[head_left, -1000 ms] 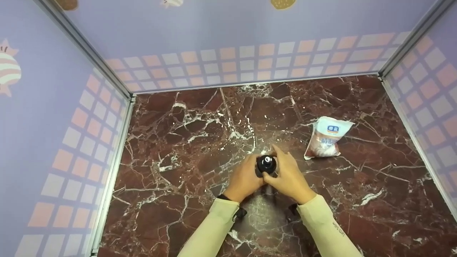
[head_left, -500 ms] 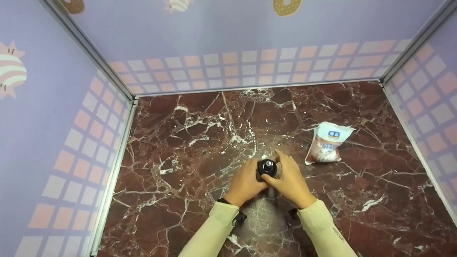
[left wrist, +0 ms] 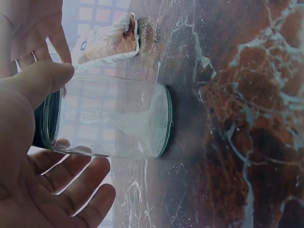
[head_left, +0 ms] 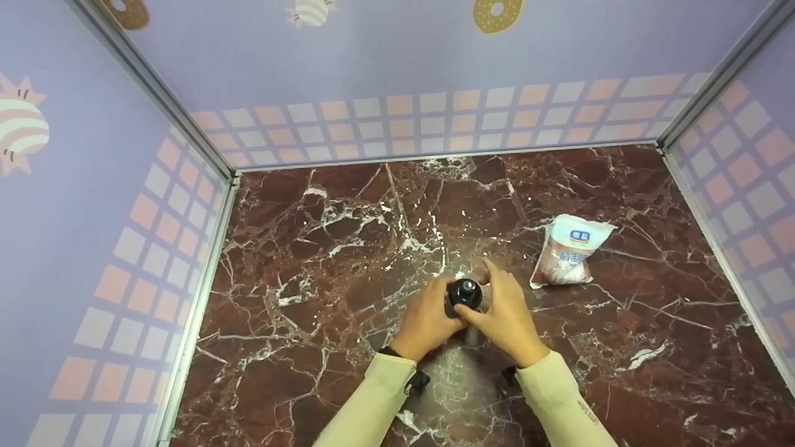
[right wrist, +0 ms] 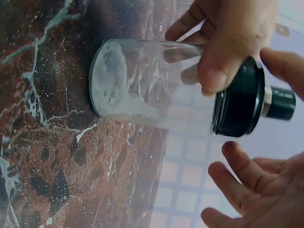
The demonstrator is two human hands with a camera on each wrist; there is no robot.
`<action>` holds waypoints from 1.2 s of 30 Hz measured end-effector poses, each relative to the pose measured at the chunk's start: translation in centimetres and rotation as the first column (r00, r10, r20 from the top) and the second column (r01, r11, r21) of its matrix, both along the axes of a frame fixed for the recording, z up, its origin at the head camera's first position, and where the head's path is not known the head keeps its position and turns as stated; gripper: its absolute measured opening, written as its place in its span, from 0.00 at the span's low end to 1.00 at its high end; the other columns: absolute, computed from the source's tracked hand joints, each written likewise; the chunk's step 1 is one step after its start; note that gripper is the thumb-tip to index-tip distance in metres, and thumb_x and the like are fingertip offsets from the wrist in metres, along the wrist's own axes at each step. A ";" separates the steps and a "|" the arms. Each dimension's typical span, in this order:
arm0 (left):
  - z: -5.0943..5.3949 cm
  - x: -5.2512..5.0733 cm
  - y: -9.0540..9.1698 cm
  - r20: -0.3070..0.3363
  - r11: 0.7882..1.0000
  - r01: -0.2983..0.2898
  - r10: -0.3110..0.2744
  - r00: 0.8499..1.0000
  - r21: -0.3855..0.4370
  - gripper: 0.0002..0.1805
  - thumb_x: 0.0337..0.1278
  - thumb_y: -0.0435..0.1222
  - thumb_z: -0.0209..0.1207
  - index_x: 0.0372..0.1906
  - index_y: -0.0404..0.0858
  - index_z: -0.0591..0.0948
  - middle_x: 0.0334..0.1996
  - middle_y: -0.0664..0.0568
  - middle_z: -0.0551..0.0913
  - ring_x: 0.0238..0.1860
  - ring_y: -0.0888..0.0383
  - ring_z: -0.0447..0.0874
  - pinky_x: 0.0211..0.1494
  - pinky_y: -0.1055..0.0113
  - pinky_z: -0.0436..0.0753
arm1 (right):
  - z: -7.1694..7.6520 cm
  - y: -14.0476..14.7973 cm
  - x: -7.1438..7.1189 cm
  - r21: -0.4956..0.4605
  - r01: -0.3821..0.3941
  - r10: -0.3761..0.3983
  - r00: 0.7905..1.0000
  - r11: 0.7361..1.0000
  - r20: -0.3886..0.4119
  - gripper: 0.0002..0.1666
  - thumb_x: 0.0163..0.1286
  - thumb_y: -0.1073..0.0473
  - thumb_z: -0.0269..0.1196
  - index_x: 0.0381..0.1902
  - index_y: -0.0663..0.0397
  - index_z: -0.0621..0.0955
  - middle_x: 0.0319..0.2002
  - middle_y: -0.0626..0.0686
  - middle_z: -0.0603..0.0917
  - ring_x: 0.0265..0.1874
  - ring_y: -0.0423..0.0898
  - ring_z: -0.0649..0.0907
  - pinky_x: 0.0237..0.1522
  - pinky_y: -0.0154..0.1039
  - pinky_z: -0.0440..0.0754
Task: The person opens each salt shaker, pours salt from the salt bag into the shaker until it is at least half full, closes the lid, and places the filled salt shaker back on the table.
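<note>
A clear glass jar (left wrist: 114,114) stands upright on the marble-patterned table, with some white powder (right wrist: 110,71) in its bottom. Its black lid (head_left: 466,293) carries a small knob (right wrist: 281,103). My left hand (head_left: 425,320) grips the jar just below the lid, thumb on the near side and fingers round the other. My right hand (head_left: 504,316) is spread around the right side of the lid. Its thumb lies over or against the lid's near edge; whether it touches is unclear. The right fingers (right wrist: 237,185) stand apart from the lid, loosely bent.
A white and brown printed plastic bag (head_left: 571,251) lies to the right, beyond my right hand. White specks are scattered over the table (head_left: 279,372), mostly behind the jar. Purple panels with pastel squares (head_left: 397,118) close off the back and both sides.
The head view has tilted slightly, so everything sits a little lower in it. My right fingers have spread slightly from the lid. The left hand keeps its grip on the jar.
</note>
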State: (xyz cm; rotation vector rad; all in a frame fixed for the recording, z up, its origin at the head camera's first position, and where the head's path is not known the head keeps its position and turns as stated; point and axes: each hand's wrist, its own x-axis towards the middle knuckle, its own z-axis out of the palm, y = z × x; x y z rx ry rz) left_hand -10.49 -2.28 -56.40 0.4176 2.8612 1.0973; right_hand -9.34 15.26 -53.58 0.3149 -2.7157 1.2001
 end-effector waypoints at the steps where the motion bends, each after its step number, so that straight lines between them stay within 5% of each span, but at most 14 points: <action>1: 0.0 0.0 0.0 0.005 1.000 0.003 -0.003 1.000 0.004 0.39 0.46 0.47 0.77 0.65 0.42 0.74 0.55 0.50 0.81 0.54 0.50 0.84 0.59 0.55 0.83 | 0.0 -0.1 0.0 0.025 0.013 -0.012 1.000 1.000 -0.023 0.61 0.53 0.49 0.82 0.76 0.67 0.64 0.50 0.62 0.82 0.53 0.60 0.78 0.68 0.59 0.67; 8: 0.4 -0.3 -0.3 0.046 1.000 -0.010 0.009 0.999 0.014 0.39 0.47 0.42 0.77 0.66 0.43 0.73 0.57 0.49 0.80 0.55 0.49 0.83 0.60 0.52 0.82 | -0.1 -0.6 -0.3 0.042 -0.012 0.014 0.998 0.999 -0.057 0.55 0.56 0.55 0.80 0.74 0.69 0.65 0.50 0.62 0.83 0.55 0.62 0.79 0.76 0.63 0.58; 16: 0.5 -0.7 -0.2 0.024 0.999 0.015 -0.016 1.000 0.036 0.35 0.53 0.43 0.75 0.64 0.40 0.73 0.57 0.48 0.79 0.57 0.49 0.81 0.63 0.53 0.80 | 0.1 0.0 -0.3 -0.058 -0.150 0.148 0.988 0.987 -0.050 0.51 0.61 0.68 0.74 0.77 0.68 0.61 0.61 0.67 0.77 0.63 0.63 0.76 0.70 0.61 0.67; 25: 0.2 -0.2 -0.2 0.026 1.000 0.008 -0.008 1.000 0.026 0.35 0.51 0.40 0.76 0.63 0.41 0.72 0.57 0.47 0.79 0.56 0.46 0.82 0.62 0.50 0.81 | -0.3 -0.1 0.0 -0.016 -0.016 0.016 1.000 1.000 -0.011 0.60 0.56 0.51 0.81 0.77 0.67 0.61 0.57 0.62 0.81 0.60 0.61 0.78 0.68 0.58 0.70; 36: -0.3 -0.1 0.1 0.044 0.998 0.003 -0.006 0.999 0.070 0.33 0.52 0.40 0.75 0.62 0.42 0.74 0.57 0.48 0.79 0.57 0.47 0.82 0.63 0.50 0.80 | -0.6 0.1 0.4 -0.085 -0.053 0.056 0.998 0.995 0.036 0.56 0.58 0.63 0.76 0.78 0.66 0.60 0.62 0.65 0.79 0.65 0.64 0.75 0.73 0.60 0.66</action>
